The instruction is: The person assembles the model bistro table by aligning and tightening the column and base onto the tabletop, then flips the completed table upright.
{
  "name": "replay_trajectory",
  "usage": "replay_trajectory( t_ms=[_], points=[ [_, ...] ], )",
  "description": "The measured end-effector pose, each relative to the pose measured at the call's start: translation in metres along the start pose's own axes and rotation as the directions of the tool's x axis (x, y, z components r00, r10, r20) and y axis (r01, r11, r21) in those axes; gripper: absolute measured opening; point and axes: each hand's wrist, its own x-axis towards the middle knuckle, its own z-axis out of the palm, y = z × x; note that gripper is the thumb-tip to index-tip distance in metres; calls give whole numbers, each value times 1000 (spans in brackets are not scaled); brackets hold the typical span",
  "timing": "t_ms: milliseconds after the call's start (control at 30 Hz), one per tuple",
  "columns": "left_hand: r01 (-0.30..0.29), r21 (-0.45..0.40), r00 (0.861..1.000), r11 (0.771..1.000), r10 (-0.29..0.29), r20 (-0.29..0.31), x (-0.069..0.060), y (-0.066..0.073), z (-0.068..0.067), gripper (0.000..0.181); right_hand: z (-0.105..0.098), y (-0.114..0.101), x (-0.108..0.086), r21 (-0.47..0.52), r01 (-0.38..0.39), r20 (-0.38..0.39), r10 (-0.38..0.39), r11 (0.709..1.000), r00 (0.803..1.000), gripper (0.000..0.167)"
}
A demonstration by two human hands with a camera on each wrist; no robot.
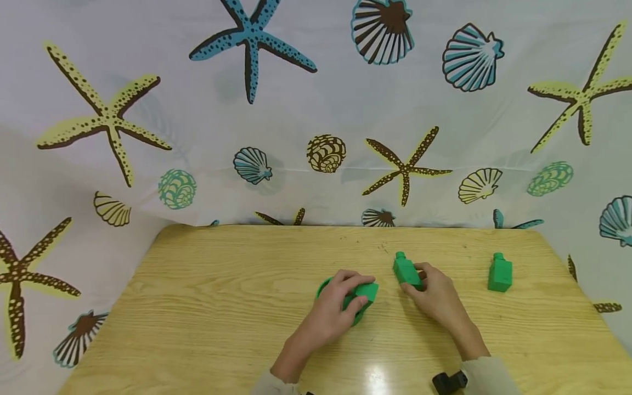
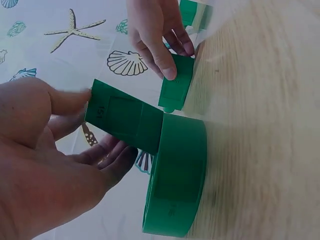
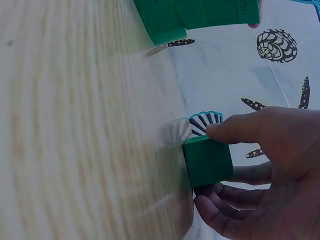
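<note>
My left hand (image 1: 336, 307) holds a green block (image 1: 367, 291) between thumb and fingers. In the left wrist view this tapering block (image 2: 125, 117) stands out from the rim of a round green ring (image 2: 177, 185); whether it is joined to the ring or only touches it, I cannot tell. That ring rests on the table, mostly hidden under the left hand in the head view. To the right, my right hand (image 1: 441, 296) grips a second green block (image 1: 406, 270) by its sides, and its knobbed end points away from me. This block (image 3: 209, 162) sits on the tabletop.
Another green block (image 1: 500, 275) with a knob stands at the right of the wooden table (image 1: 222, 307). Behind the table's far edge hangs a white cloth (image 1: 291, 120) printed with starfish and shells. A black device (image 1: 449, 382) is at the right wrist.
</note>
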Motion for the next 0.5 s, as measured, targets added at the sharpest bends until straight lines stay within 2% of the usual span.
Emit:
replay_trajectory(
  t_ms=[133,233,367,500],
  points=[
    [12,15,999,1000,-12,-43,-3,-1,5,33,-3,0,-4,19,-4,-2,4,1000,1000,49],
    [2,-21,999,1000,-3,-51,-5,-2,4,32,-6,0,-6,52,-12,-20,14,999,1000,46],
    [-33,-98,999,995,32,-10,-8,-4,-7,34,-11,2,-4,119,4,-62,4,993,998,40],
    [-47,-112,998,993,51,31,-13,-8,-18,36,-13,3,-2,217,16,-43,-7,976,999,36]
  ],
)
